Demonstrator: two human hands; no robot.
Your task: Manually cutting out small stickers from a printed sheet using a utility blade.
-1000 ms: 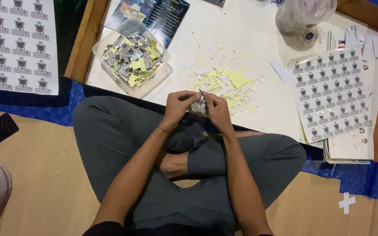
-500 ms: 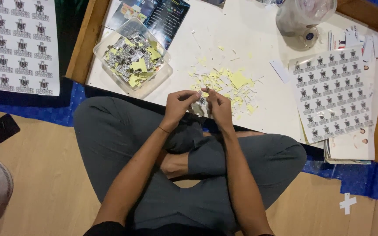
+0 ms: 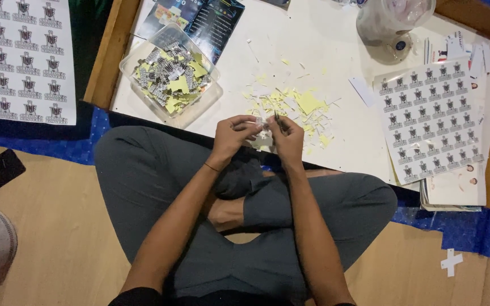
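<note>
Fingertips of left hand [image 3: 235, 135] and right hand [image 3: 286, 136] pinch one small sticker [image 3: 262, 124] above the surface [image 3: 336, 51] edge; peeling slowly near the yellow scraps [image 3: 301, 105] seems wise.

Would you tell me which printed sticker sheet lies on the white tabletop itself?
The sticker sheet at the right, beside the yellow scraps; the other sheet lies off the table, at far left.

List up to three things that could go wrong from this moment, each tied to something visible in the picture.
1. The small sticker piece, pinched between the left hand and right hand, might tear or crease.
2. The loose yellow scraps lie close to the table edge and could slide off.
3. The clear plastic tub of cut pieces sits at the table's corner, so an elbow might tip it.
</note>
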